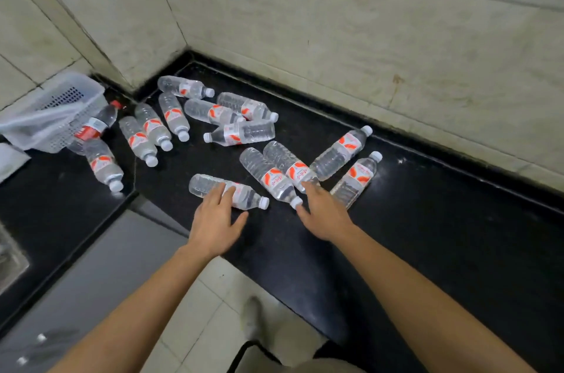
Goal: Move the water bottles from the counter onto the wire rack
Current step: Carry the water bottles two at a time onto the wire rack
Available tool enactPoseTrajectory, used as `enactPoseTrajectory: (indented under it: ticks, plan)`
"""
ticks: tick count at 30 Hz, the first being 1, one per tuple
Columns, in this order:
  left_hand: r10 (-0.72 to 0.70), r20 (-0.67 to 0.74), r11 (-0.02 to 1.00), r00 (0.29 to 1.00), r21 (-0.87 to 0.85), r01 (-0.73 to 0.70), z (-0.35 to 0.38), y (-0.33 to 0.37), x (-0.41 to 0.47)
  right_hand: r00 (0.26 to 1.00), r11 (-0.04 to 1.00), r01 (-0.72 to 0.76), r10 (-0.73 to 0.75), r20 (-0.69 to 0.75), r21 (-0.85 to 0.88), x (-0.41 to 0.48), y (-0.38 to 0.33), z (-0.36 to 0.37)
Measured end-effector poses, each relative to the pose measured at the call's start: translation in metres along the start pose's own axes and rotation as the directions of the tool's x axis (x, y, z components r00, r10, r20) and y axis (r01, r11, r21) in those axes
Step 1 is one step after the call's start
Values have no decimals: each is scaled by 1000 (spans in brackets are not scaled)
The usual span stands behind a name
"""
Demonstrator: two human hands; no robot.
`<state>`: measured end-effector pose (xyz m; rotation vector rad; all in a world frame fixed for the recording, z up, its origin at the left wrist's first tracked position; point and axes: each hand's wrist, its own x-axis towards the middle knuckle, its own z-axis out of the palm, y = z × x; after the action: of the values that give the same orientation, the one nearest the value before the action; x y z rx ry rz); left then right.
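Left hand [215,217] open, fingers spread, fingertips resting on nearest bottle [244,194] lying flat near counter [427,235] front edge. Right hand [323,210] open, fingertips touching caps of two adjacent bottles [271,178]. Remaining water bottles [210,111] scattered flat toward wall corner. White basket [58,111] far left.

Water bottles [244,131] lie scattered on the counter [427,235], a basket [55,116] at their left.
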<state>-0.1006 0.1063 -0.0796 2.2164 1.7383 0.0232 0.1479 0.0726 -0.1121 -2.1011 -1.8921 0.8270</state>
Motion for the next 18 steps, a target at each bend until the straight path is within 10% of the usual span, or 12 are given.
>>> enactPoseTrajectory:
  ticks: [10,18]
  plan:
    - [343,365,906,865,115,-408,41,-73,112,896,846,-436,439,64,306,50,-28,77]
    - [493,178,866,852,-9,-499,47,-92,126,807,717,-539,589,28,443,42,-50,78]
